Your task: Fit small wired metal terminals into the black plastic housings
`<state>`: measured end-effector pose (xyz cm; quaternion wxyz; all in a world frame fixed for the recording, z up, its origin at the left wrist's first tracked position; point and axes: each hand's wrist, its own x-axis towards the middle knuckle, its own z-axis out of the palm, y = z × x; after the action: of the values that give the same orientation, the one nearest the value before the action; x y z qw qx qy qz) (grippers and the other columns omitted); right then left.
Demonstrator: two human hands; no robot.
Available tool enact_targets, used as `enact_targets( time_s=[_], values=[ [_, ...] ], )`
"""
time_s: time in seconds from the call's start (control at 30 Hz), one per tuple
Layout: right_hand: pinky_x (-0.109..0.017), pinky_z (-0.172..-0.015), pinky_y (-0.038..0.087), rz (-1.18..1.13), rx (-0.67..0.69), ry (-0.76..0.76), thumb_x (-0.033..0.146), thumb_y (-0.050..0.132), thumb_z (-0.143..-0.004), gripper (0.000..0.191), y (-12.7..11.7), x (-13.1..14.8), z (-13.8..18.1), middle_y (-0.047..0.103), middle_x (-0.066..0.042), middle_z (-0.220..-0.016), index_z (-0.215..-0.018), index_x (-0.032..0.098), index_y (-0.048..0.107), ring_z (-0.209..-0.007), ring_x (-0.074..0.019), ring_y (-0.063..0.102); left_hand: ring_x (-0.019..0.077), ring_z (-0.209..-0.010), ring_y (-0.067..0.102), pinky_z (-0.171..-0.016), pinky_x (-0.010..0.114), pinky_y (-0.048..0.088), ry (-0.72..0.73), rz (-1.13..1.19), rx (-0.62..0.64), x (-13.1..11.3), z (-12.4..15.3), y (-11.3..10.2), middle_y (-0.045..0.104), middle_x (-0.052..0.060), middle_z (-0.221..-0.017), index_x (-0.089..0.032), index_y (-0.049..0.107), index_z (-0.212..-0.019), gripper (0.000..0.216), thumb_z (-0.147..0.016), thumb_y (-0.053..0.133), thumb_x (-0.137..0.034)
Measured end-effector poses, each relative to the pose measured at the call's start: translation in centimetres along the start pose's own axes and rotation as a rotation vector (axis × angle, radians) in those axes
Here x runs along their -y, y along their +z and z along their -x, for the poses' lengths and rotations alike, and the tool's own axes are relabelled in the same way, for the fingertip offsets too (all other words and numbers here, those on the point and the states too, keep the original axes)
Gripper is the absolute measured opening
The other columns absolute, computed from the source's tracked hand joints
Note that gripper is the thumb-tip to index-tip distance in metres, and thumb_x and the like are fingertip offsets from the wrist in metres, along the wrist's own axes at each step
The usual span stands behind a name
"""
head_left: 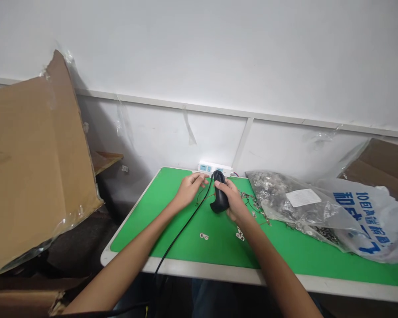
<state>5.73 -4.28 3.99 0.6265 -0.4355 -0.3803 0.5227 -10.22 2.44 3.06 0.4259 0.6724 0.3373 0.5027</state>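
My right hand is wrapped round a black handheld tool with a pistol-shaped grip, standing on the green mat. A black cord runs from the tool across the mat and off the table's front edge. My left hand rests just left of the tool, fingers curled and pinching a thin dark wire near the tool's tip. Two small metal clips, one and another, lie on the mat in front of my hands.
A white power strip sits at the mat's back edge. A clear bag of metal parts and a white printed plastic bag lie at right. Loose wires with terminals lie beside the tool. Large cardboard sheets lean at left.
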Motion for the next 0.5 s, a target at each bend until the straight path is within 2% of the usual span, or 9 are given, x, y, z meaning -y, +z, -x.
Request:
enact_targets(
  time_s=[0.1, 0.17, 0.23, 0.3, 0.37, 0.43, 0.5],
  values=[
    [-0.025, -0.052, 0.042, -0.084, 0.074, 0.060, 0.052, 0.088, -0.063, 0.047, -0.2, 0.6, 0.3, 0.065, 0.002, -0.082, -0.089, 0.023, 0.060, -0.060, -0.0127, 0.053, 0.0246, -0.103, 0.074, -0.091, 0.038, 0.057, 0.149, -0.159, -0.018, -0.2, 0.5, 0.2, 0.079, 0.012, -0.116, -0.018, 0.072, -0.127, 0.043, -0.095, 0.062, -0.045],
    [-0.025, -0.049, 0.040, -0.084, 0.157, 0.104, 0.054, 0.086, -0.065, 0.045, -0.4, 0.8, 0.4, 0.067, 0.000, -0.086, -0.089, 0.022, 0.063, -0.059, -0.0122, 0.053, 0.0267, -0.121, 0.070, -0.102, 0.042, 0.054, 0.275, -0.234, 0.019, -0.3, 0.9, 0.3, 0.072, 0.014, -0.136, -0.020, 0.060, -0.144, 0.054, -0.093, 0.067, -0.036],
    [-0.024, -0.049, 0.039, -0.049, 0.217, 0.114, 0.054, 0.086, -0.066, 0.045, -0.6, 0.8, 0.4, 0.065, 0.001, -0.080, -0.089, 0.021, 0.066, -0.058, -0.0125, 0.052, 0.0271, -0.132, 0.065, -0.112, 0.046, 0.050, 0.418, -0.310, 0.075, -0.4, 1.0, 0.1, 0.066, 0.014, -0.146, -0.023, 0.052, -0.152, 0.064, -0.091, 0.070, -0.029],
    [-0.024, -0.052, 0.042, 0.005, 0.223, 0.075, 0.052, 0.087, -0.065, 0.044, -0.8, 0.8, 0.2, 0.065, 0.001, -0.076, -0.089, 0.020, 0.070, -0.061, -0.0134, 0.054, 0.0266, -0.131, 0.065, -0.114, 0.047, 0.047, 0.548, -0.404, 0.112, -0.4, 1.0, -0.4, 0.068, 0.013, -0.143, -0.025, 0.056, -0.148, 0.057, -0.093, 0.070, -0.028],
    [-0.025, -0.059, 0.046, 0.066, 0.215, 0.021, 0.050, 0.089, -0.063, 0.046, -1.0, 0.7, -0.1, 0.070, 0.000, -0.081, -0.094, 0.020, 0.074, -0.067, -0.0149, 0.058, 0.0269, -0.122, 0.069, -0.108, 0.046, 0.050, 0.637, -0.499, 0.107, -0.3, 0.8, -1.0, 0.075, 0.011, -0.130, -0.025, 0.066, -0.136, 0.042, -0.095, 0.071, -0.033],
    [-0.027, -0.068, 0.050, 0.125, 0.221, -0.031, 0.052, 0.087, -0.066, 0.046, -1.3, 0.7, -0.5, 0.074, -0.002, -0.088, -0.097, 0.020, 0.076, -0.075, -0.0173, 0.063, 0.0274, -0.112, 0.073, -0.100, 0.043, 0.050, 0.669, -0.581, 0.074, -0.1, 0.5, -1.6, 0.080, 0.010, -0.118, -0.025, 0.072, -0.123, 0.031, -0.096, 0.072, -0.039],
    [-0.031, -0.076, 0.052, 0.202, 0.201, -0.096, 0.060, 0.079, -0.074, 0.046, -1.6, 0.8, -0.8, 0.076, -0.003, -0.092, -0.097, 0.020, 0.077, -0.083, -0.0203, 0.066, 0.0282, -0.105, 0.074, -0.096, 0.043, 0.048, 0.656, -0.662, 0.020, 0.0, 0.2, -2.2, 0.081, 0.010, -0.109, -0.025, 0.076, -0.112, 0.024, -0.096, 0.071, -0.043]
  ],
)
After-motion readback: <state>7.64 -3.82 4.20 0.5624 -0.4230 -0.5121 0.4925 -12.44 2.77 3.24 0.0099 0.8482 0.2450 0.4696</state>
